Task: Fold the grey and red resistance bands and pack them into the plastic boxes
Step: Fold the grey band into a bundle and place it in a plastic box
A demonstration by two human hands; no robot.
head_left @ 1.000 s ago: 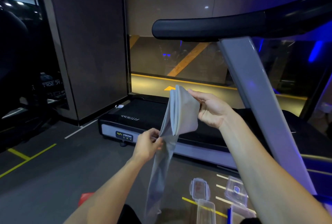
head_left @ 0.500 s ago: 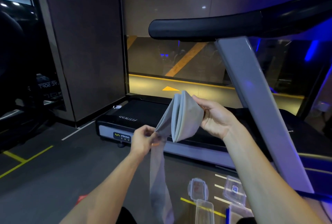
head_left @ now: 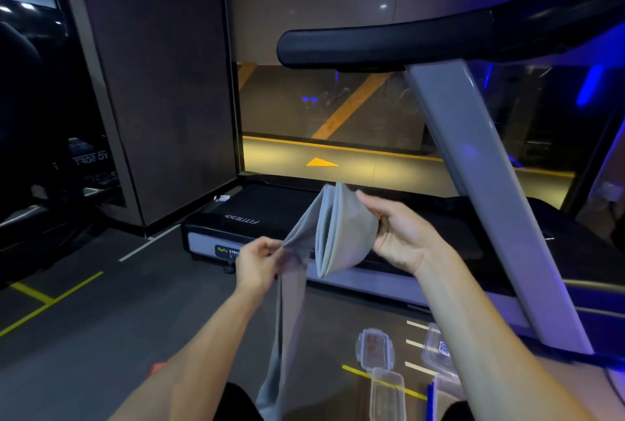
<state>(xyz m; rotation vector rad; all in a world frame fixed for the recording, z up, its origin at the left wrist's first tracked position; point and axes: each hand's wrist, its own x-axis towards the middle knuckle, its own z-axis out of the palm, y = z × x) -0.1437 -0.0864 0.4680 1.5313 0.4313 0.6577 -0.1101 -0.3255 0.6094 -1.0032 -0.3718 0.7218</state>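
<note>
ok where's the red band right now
Only a small red bit shows in the head view, on the floor at lower left, just outside the left forearm; the rest is hidden.

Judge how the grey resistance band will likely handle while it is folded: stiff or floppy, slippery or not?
Probably floppy: the grey band hangs limp below the left hand. Likely thin and light: the right hand holds several stacked folds by one edge. Slipperiness cannot be judged; the folds fan open, so they may spring loose.

A dim gym: a treadmill (head_left: 422, 251) fills the right of the frame, a dark wall panel (head_left: 152, 82) stands upper left, and the grey floor (head_left: 101, 336) carries yellow lines (head_left: 50, 302). Blue light glows upper right.
</note>
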